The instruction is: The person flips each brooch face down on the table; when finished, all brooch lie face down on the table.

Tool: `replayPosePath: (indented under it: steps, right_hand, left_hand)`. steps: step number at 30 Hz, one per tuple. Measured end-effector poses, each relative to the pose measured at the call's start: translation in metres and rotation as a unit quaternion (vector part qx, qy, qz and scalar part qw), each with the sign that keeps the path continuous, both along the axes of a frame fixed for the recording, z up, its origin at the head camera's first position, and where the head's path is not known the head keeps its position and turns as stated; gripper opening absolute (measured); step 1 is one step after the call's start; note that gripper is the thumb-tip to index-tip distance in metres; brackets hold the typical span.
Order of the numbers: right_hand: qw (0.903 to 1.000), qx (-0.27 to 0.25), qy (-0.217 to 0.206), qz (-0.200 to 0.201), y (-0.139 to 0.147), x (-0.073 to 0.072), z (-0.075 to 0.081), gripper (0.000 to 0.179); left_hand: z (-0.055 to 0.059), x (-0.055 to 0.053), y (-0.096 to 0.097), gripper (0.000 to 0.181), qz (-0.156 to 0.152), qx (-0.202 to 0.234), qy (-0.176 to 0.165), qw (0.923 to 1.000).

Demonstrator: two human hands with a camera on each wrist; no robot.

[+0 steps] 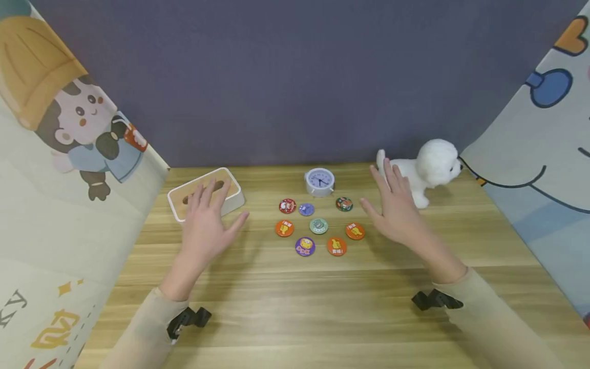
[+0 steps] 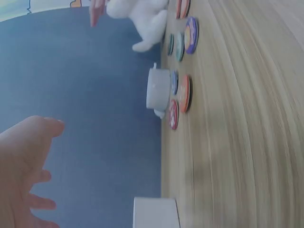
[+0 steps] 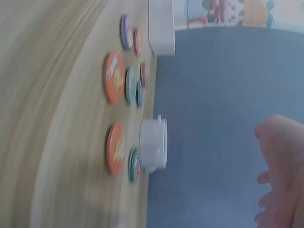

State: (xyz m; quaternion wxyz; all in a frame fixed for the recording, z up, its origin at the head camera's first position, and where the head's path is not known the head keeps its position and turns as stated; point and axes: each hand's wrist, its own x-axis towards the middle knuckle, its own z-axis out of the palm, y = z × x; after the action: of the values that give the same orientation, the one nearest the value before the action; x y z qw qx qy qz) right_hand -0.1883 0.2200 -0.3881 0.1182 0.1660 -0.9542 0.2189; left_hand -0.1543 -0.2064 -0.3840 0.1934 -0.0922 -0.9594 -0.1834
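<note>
My left hand (image 1: 206, 225) hovers with spread fingers near a white box (image 1: 233, 197) whose tan top has dark oval slots; the fingers overlap the box in the head view. Over on the right, my right hand (image 1: 398, 212) is held up too, fingers extended, beside a white plush dog (image 1: 435, 164). Neither hand holds anything. Between them several round badges lie flat, among them a purple one (image 1: 305, 246), an orange one (image 1: 336, 246), a pale green one (image 1: 318, 226) and a red one (image 1: 287, 206). Just behind them is a small white alarm clock (image 1: 320, 183).
The wooden table (image 1: 295, 307) meets a dark blue-grey wall (image 1: 295, 82) at the back. Cartoon-printed panels stand on both sides, the left panel (image 1: 41, 205) and the right panel (image 1: 530, 148). Each wrist wears a black strap mount.
</note>
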Motion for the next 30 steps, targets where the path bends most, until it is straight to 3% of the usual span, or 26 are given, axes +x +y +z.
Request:
replayPosePath:
  steps: [7, 14, 21, 30]
  right_hand:
    - [0.9972, -0.012, -0.003, 0.073, -0.051, -0.018, 0.008, 0.08]
    - [0.9889, -0.04, -0.038, 0.138, -0.092, -0.031, -0.01, 0.073]
    - [0.9814, -0.02, -0.035, 0.187, -0.122, -0.056, -0.039, 0.056]
    - [0.9794, 0.015, -0.057, 0.193, -0.142, -0.075, -0.063, 0.053]
  left_hand:
    - [0.0, -0.016, 0.019, 0.077, -0.051, 0.062, 0.013, 0.9967]
    - [-0.016, -0.038, 0.041, 0.072, -0.104, 0.111, -0.008, 0.9883]
    - [-0.038, -0.065, 0.056, 0.065, -0.114, 0.161, -0.081, 0.9769]
    - [-0.061, -0.088, 0.062, 0.066, -0.097, 0.165, -0.171, 0.9666]
